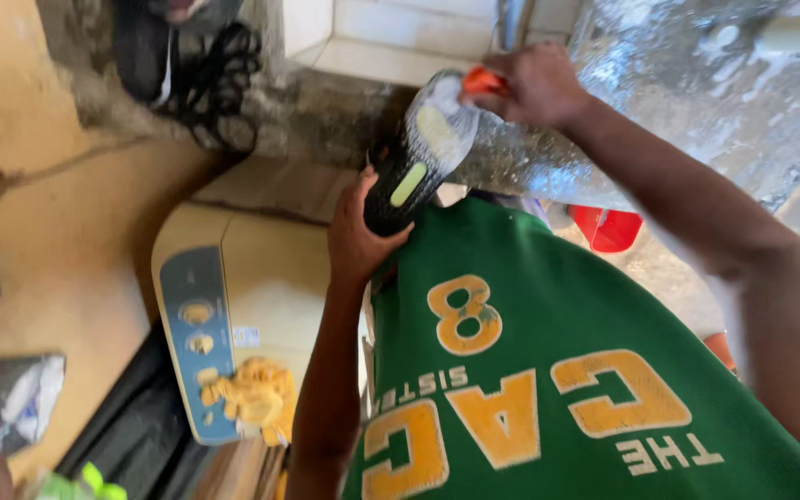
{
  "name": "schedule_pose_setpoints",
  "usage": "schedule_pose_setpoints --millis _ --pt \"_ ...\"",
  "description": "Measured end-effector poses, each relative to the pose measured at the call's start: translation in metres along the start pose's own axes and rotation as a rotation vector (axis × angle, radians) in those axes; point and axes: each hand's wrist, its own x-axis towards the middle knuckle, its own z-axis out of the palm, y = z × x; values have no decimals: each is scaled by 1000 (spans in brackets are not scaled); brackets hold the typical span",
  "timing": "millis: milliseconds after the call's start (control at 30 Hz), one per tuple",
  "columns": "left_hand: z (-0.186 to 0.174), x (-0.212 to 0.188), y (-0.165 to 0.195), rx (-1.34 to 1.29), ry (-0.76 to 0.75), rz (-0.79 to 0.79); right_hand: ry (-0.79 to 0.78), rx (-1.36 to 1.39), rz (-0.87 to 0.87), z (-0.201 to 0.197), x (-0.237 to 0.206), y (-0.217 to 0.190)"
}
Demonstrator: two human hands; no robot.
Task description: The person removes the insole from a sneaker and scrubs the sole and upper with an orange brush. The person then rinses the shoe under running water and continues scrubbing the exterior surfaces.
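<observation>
Wet concrete yard: left hand (356, 236) grips a black sneaker with grey-green sole (423, 153) while right hand (534, 85) pinches an orange scrubber (483, 81) against it, seemingly mid-scrub.

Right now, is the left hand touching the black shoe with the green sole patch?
Touching. The head view shows the left hand gripping the black shoe's heel end.

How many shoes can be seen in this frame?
2. One soapy shoe, sole up, is held by the left hand while the right hand presses an orange brush on it. A dark shoe lies top left. Others may be hidden.
</observation>
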Motion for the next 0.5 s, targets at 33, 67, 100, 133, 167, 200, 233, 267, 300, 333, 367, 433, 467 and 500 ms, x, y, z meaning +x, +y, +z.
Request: schedule_pose_setpoints --millis 33,67,100,133,167,200,233,267,300,333,367,433,467,500 --pt "0 0 0 -7 23 37 -18 -71 139 2 6 2" --pt "0 1 1 -7 29 45 -53 -132 272 3 10 3" --pt "0 1 1 -8 28 35 14 -109 146 5 9 3" --pt "0 1 1 -9 29 26 82 -86 19 8 9 1" --pt "0 1 1 -19 11 18 159 -69 -119 9 10 0" --pt "0 2 1 -22 -1 6 147 8 -161 8 11 -1" --pt "-1 2 1 -23 -19 -13 130 91 -200 7 9 -2" --pt "-1 2 1 -10 -13 -24 115 172 -231 5 6 -4" --pt "-1 3 0 -2 -10 -22 52 83 -71 4 7 -6" --pt "-1 3 0 0 -7 -8 -4 -12 97 0 11 -7" --pt "0 3 0 -3 5 15 -63 -107 263 -3 14 -7" --pt "1 4 1 1 11 16 -29 -68 167 -1 13 -15" --pt "2 4 1 -5 -5 3 -9 -51 117 0 13 -17" --pt "3 4 1 -6 -5 0 40 -19 -32 -2 12 -14"
